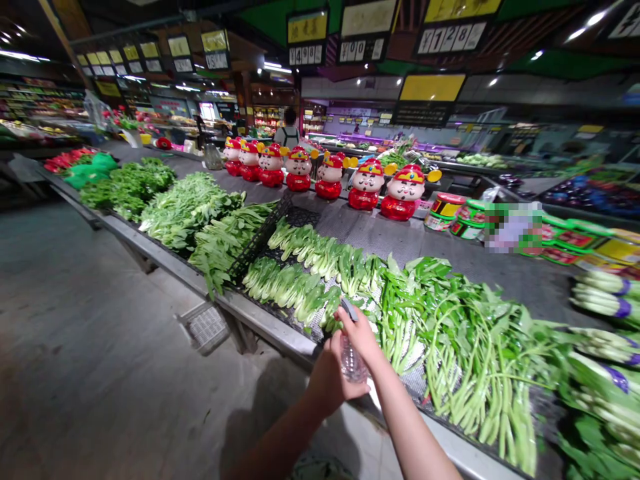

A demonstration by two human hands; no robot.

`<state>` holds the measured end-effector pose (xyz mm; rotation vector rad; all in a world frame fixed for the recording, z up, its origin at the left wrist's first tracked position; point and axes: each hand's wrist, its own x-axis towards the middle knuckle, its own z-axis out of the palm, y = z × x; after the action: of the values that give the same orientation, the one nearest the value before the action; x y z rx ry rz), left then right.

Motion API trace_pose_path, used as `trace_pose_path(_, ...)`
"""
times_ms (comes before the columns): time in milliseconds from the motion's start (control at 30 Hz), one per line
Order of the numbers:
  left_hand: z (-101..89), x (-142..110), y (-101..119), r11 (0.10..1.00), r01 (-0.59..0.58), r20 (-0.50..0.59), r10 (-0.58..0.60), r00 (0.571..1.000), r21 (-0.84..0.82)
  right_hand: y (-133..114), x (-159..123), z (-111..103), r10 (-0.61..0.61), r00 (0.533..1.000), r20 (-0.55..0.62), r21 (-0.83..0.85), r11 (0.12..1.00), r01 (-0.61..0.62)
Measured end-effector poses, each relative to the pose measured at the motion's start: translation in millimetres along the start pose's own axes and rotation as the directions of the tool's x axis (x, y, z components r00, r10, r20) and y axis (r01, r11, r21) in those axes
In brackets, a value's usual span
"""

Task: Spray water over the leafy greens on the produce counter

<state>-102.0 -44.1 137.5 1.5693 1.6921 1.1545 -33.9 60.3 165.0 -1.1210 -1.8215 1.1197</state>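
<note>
A clear plastic spray bottle (351, 361) with a grey spray head is held in both my hands over the front edge of the vegetable stand. My left hand (327, 377) wraps round the body of the bottle from the left and below. My right hand (359, 339) is closed about the neck and spray head. Just beyond lie rows of bok choy (300, 288) on a black mesh surface. To the right of my hands spreads a heap of long-stemmed leafy greens (465, 333), its leaves shiny.
A metal rail (270, 328) runs along the stand's front. Behind the greens stand several red figurine jars (367, 187) and stacked round tubs (445, 208). Leafy bunches (177, 207) lie to the left, purple-banded bundles (607, 307) to the right. A crate (205, 327) sits on the floor. A person (287, 135) stands far back.
</note>
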Motion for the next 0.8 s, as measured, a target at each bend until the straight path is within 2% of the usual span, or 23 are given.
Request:
trace_pose_path(133,5.8,11,9,0.999,-0.042,0.004,0.042,0.999,-0.023,-1,7,-14,-0.037,0.999,-0.025,-0.035,0.999,0.037)
trace_pose_path(267,18.3,18,4,0.994,-0.093,-0.01,0.093,0.996,-0.05,1,12,-25,-0.06,0.997,-0.048,-0.061,0.996,0.057)
trace_pose_path(400,23.9,26,1,0.986,-0.152,-0.02,0.151,0.988,-0.072,7,20,-30,-0.043,0.999,-0.017,-0.037,0.998,0.042)
trace_pose_path(500,17.5,35,7,0.985,-0.161,-0.028,0.16,0.987,-0.056,5,28,-32,-0.052,0.999,-0.009,-0.031,0.998,0.052)
trace_pose_path(633,-0.8,50,20,0.985,-0.16,-0.034,0.158,0.987,-0.06,-9,42,-35,-0.069,0.997,0.026,-0.055,0.996,0.071)
trace_pose_path(733,-15.7,61,22,0.99,-0.141,-0.03,0.14,0.99,-0.029,-22,54,-35,-0.106,0.991,0.081,-0.067,0.991,0.112)
trace_pose_path(800,-25.1,68,19,0.991,-0.131,-0.033,0.131,0.991,-0.006,-29,63,-29,-0.109,0.991,0.072,-0.06,0.992,0.113)
